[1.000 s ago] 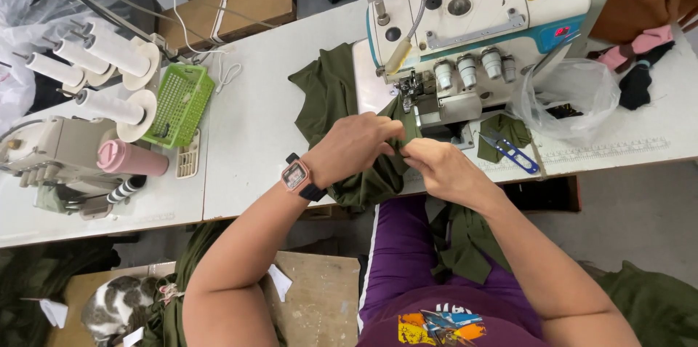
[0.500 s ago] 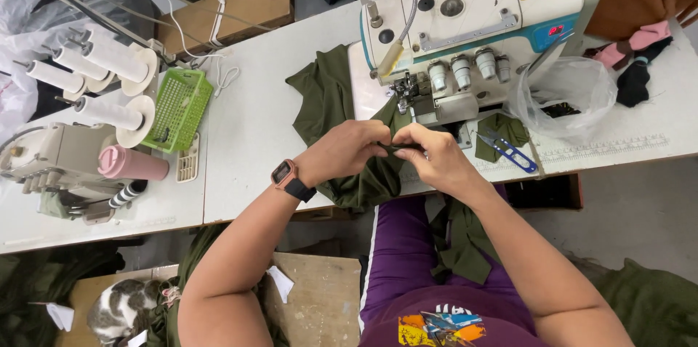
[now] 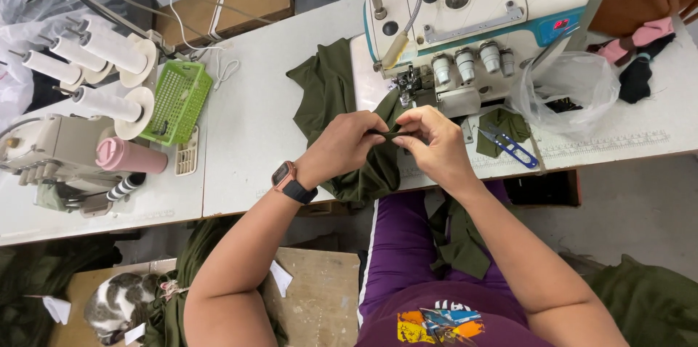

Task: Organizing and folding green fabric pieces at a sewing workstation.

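A white table (image 3: 247, 136) is carrying a white sewing machine (image 3: 480, 20) at 1 o'clock from the hands. Olive green fabric (image 3: 327, 92) is lying across the table, draping off its near edge. The left hand (image 3: 342, 147) and right hand (image 3: 436, 147) are meeting at centre, fingers pinching a fold of that fabric closed. Blue thread snips (image 3: 512, 147) are lying at 3 o'clock.

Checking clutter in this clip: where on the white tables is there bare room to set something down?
The white table is bare between the green basket and the olive fabric. It is crowded under the hands, left and right, by the sewing machine, and around the snips and plastic bag.
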